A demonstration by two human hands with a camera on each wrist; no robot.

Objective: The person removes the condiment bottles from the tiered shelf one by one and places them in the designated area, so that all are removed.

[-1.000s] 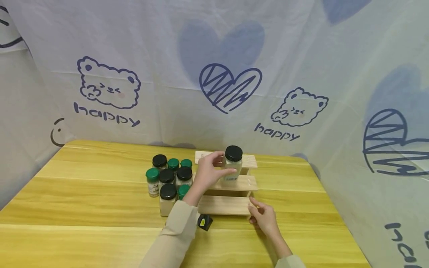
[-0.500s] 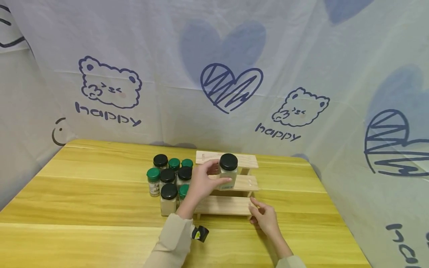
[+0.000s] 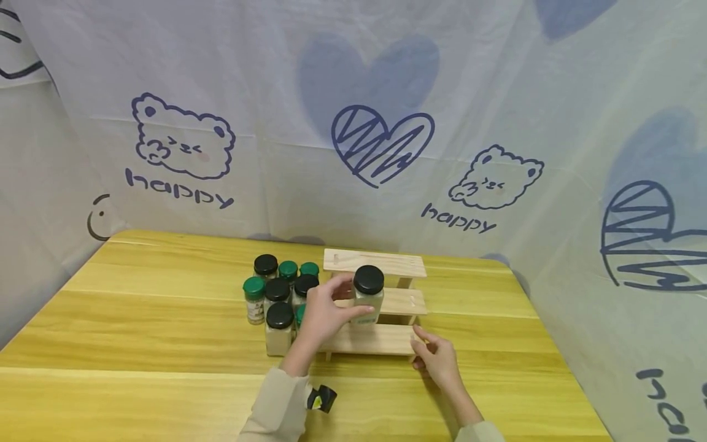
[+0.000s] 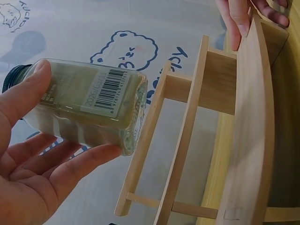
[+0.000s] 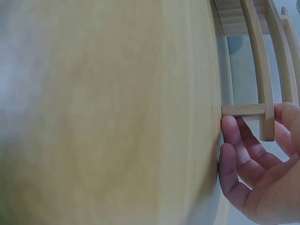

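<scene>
My left hand [image 3: 323, 313] grips a clear square spice jar [image 3: 367, 305] with a black lid, thumb on one side and fingers on the other. The left wrist view shows the jar's barcode label [image 4: 110, 89] and pale contents. Upright in the head view, the jar overlaps the lower two steps of a three-step wooden rack [image 3: 381, 339]; the left wrist view shows a gap between jar and steps. At the rack's lowest step, my right hand [image 3: 437, 357] holds the right end, its fingers curled by the short leg [image 5: 243, 110].
Left of the rack, several spice jars stand close together, some with black lids [image 3: 280, 315] and some with green lids [image 3: 254, 287]. All of this is on a yellow wooden table [image 3: 138, 325], with a printed cloth [image 3: 276, 202] hanging behind it.
My left hand has brought the jar down and to the left, from before the upper steps to over the lower ones. My right hand has stayed at the rack's end.
</scene>
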